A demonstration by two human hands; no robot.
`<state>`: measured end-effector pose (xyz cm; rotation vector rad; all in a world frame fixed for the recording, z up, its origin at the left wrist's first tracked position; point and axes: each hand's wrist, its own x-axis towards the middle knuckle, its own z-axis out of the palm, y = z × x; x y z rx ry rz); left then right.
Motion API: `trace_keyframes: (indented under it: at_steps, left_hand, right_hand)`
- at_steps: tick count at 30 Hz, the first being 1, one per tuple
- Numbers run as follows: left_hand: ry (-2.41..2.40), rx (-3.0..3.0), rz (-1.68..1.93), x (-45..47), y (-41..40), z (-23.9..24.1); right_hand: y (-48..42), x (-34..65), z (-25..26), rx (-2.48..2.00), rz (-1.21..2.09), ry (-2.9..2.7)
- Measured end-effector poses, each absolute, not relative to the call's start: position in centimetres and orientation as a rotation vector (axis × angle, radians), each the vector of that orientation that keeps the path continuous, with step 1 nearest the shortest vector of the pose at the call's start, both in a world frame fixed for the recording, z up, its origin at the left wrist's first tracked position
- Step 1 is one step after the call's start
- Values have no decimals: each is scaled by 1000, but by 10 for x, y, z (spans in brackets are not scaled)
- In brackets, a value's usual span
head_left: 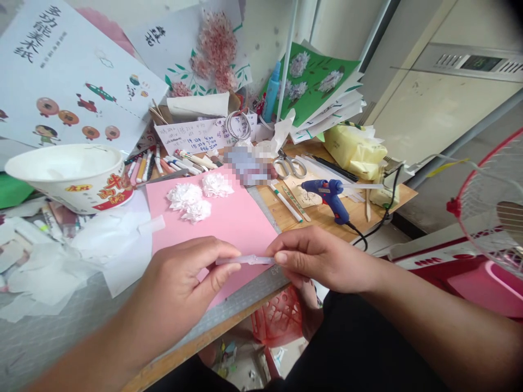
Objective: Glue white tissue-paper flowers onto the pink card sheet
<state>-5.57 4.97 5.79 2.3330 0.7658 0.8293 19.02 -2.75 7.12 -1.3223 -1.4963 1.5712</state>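
Between my two hands runs a narrow, whitish, half-translucent strip (251,259), with a small bump near its middle. My left hand (186,277) pinches its left end between thumb and finger. The right end is pinched by the thumb and fingers of my right hand (312,257). I cannot tell whether it is twisted paper or plastic. Below it lies a pink sheet (253,223) on the grey cutting mat (196,332). White ruffled paper flowers (192,198) sit together on the sheet's upper left part.
A blue glue gun (329,196) with its cord lies at the right, near scissors (290,166) and a marker (286,203). At left stand a white paper bowl (69,188) and crumpled tissue (44,272). Behind are pens and flower pictures. A red fan (490,201) stands far right.
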Motion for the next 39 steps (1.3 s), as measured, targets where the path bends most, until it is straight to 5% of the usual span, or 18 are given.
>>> trace_keyframes:
  at_steps: [7, 17, 32, 39]
  left_hand:
    - [820, 2282, 880, -53, 52, 66]
    - [818, 2129, 659, -51, 47, 56]
    - [908, 2082, 750, -48, 46, 63]
    - [897, 2033, 577, -45, 43, 64]
  right_hand:
    - [-27, 184, 69, -1236, 1571, -1433]
    - [-30, 163, 55, -1239, 476, -1961]
    - [-24, 161, 46, -1177, 479, -1868]
    - [-29, 154, 49, -1188, 25, -2093]
